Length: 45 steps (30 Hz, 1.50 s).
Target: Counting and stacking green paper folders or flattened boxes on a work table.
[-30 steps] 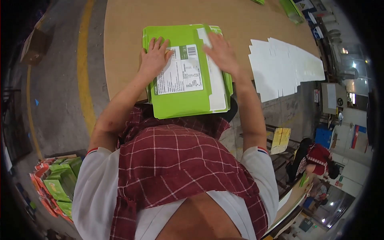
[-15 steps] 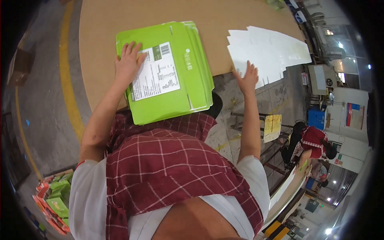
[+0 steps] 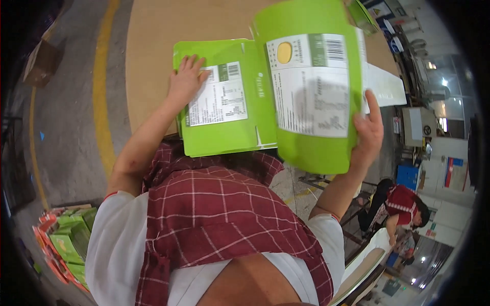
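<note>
A stack of flat green cardboard blanks [image 3: 219,140] with a white printed panel lies at the table's near edge. My left hand [image 3: 187,81] rests flat on its upper left, fingers spread over the top blank. To the right, my right hand [image 3: 368,133] grips the right edge of a raised green cardboard blank [image 3: 309,150], thumb on the printed side. This blank is bowed and its left edge overlaps the stack's right side. It bears a white panel with a yellow round picture and a barcode. Behind it, white sheets [image 3: 387,87] lie on the table, mostly hidden.
The brown table [image 3: 153,76] reaches away ahead. A bin of green and orange cartons [image 3: 71,245] stands at the lower left, and a cardboard box [image 3: 41,64] sits on the floor at far left. Another person [image 3: 400,204] bends over a bench at the right.
My right hand has gone from beside the fanned white sheets to gripping a green blank, now raised and bowed at the stack's right. My left hand stays on the stack.
</note>
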Each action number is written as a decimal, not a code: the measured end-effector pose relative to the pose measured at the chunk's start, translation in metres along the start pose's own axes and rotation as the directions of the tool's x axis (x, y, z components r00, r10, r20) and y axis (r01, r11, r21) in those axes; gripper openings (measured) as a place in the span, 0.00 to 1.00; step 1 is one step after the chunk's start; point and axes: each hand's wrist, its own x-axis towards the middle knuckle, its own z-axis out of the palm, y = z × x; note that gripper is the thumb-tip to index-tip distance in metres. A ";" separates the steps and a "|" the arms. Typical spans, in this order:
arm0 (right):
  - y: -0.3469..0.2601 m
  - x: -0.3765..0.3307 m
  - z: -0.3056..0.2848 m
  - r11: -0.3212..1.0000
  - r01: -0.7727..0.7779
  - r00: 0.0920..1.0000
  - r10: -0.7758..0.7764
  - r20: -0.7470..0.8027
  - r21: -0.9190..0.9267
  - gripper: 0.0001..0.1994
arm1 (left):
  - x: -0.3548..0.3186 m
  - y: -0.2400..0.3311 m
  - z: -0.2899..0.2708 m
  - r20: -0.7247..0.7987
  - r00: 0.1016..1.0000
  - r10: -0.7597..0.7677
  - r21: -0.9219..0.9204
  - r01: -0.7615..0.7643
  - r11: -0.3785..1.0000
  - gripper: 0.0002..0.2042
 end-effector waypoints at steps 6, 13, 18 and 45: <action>0.110 0.007 0.019 0.921 -0.388 0.895 0.370 0.250 0.027 0.21 | 0.003 -0.010 -0.018 0.177 0.983 -0.053 -0.346 0.113 0.931 0.28; 0.132 -0.007 0.069 0.734 -0.665 0.706 0.559 0.434 0.136 0.19 | 0.016 0.013 -0.026 0.054 0.998 0.012 -0.848 0.040 0.529 0.35; 0.115 0.031 0.047 0.905 -0.174 0.603 0.410 0.684 -0.389 0.17 | 0.015 -0.027 0.007 0.005 0.996 0.084 -0.253 -0.080 0.964 0.26; 0.178 -0.009 -0.014 0.721 0.593 0.661 -0.182 0.728 -0.359 0.18 | 0.011 0.002 -0.009 0.151 0.988 -0.016 0.098 0.001 0.995 0.29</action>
